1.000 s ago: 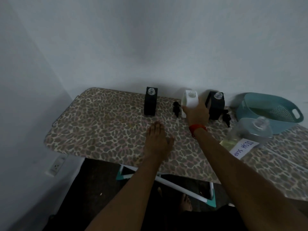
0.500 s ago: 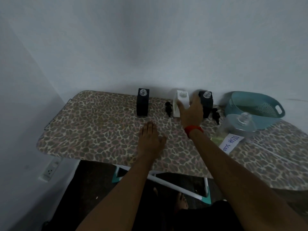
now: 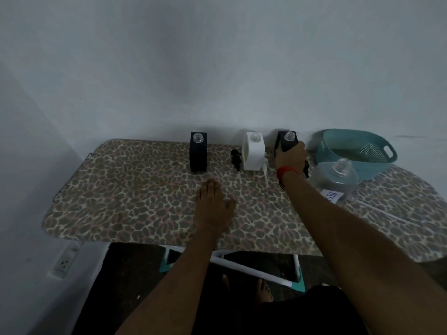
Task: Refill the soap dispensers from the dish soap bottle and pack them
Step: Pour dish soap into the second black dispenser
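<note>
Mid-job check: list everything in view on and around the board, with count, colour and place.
left dispenser: 1, black, upright, back of board, neck open
white dispenser: 1, white, back centre, neck open
right dispenser: 1, black, right of the white one
black pump: 1, black, lying between left and white dispensers
second black pump: 1, black, partly hidden beside right wrist
white pump: 1, white, beside white dispenser
dish soap bottle: 1, clear, uncapped, front of basket
basket: 1, teal, back right
board: 1, leopard print
wall socket: 1, white, low left
left hand: flat on board
right hand: grips right dispenser

Right hand (image 3: pixel 289 158) round rightmost dispenser (image 3: pixel 287 142) (black)
</note>
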Demonstrator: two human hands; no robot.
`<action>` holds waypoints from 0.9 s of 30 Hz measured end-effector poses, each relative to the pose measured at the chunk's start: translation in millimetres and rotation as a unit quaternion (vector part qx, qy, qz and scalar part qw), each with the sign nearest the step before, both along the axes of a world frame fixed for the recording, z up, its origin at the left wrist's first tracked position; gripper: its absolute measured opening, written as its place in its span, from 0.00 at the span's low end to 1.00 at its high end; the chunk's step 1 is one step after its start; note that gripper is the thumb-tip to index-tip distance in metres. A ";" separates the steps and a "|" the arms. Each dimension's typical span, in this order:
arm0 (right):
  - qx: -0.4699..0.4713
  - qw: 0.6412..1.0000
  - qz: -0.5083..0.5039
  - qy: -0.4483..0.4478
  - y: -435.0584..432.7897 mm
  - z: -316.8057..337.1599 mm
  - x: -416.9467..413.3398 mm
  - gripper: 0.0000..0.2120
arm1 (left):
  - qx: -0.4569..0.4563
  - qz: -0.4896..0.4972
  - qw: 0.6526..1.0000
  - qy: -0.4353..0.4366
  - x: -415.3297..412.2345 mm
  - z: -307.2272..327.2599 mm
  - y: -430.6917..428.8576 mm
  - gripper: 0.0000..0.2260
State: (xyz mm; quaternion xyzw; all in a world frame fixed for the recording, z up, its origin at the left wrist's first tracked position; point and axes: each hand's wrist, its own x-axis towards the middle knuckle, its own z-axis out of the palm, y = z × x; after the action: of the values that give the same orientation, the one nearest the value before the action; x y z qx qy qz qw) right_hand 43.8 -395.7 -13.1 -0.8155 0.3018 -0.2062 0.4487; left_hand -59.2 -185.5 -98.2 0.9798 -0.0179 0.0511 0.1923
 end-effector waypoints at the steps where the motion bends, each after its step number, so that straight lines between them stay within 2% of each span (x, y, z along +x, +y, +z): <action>1: 0.007 1.000 -0.003 -0.021 1.7 3.3 -2.9 0.23 | -0.004 0.002 1.000 0.000 0.2 0.4 -0.2 0.36; 6: 0.006 0.981 0.033 -0.192 21.1 49.1 -34.2 0.23 | -0.055 -0.002 0.998 0.003 -1.8 4.4 0.2 0.36; 9: -0.018 0.962 0.078 -0.262 33.6 79.1 -66.4 0.25 | -0.164 0.006 0.986 0.004 -6.8 12.0 1.7 0.38; 12: 0.019 0.953 0.162 -0.256 36.3 88.3 -99.6 0.24 | -0.289 0.010 0.957 -0.021 -17.5 20.8 6.5 0.47; 14: 0.041 0.947 0.220 -0.230 34.5 79.6 -117.7 0.22 | -0.309 0.010 0.950 -0.031 -30.3 24.6 8.3 0.53; 16: 0.054 0.940 0.268 -0.205 32.1 64.3 -132.0 0.20 | -0.330 -0.009 0.943 -0.047 -44.1 30.0 6.2 0.54; 21: 0.119 0.919 0.347 -0.144 25.0 44.4 -149.7 0.16 | -0.418 -0.115 0.893 -0.124 -65.8 77.2 -16.7 0.47; 24: 0.144 0.907 0.371 -0.136 15.8 50.6 -156.1 0.18 | -0.468 -0.163 0.863 -0.095 -65.1 98.0 -17.1 0.37; 27: 0.214 0.896 0.363 -0.141 0.7 66.7 -161.5 0.17 | -0.509 -0.151 0.847 -0.034 -65.4 112.2 -10.7 0.23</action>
State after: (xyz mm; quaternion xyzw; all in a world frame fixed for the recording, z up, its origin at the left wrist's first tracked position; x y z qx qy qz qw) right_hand -117.7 -395.0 53.7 -0.7152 -0.0453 -0.0724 0.6937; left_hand -124.6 -196.2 14.0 0.7274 -0.1431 0.0565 0.6688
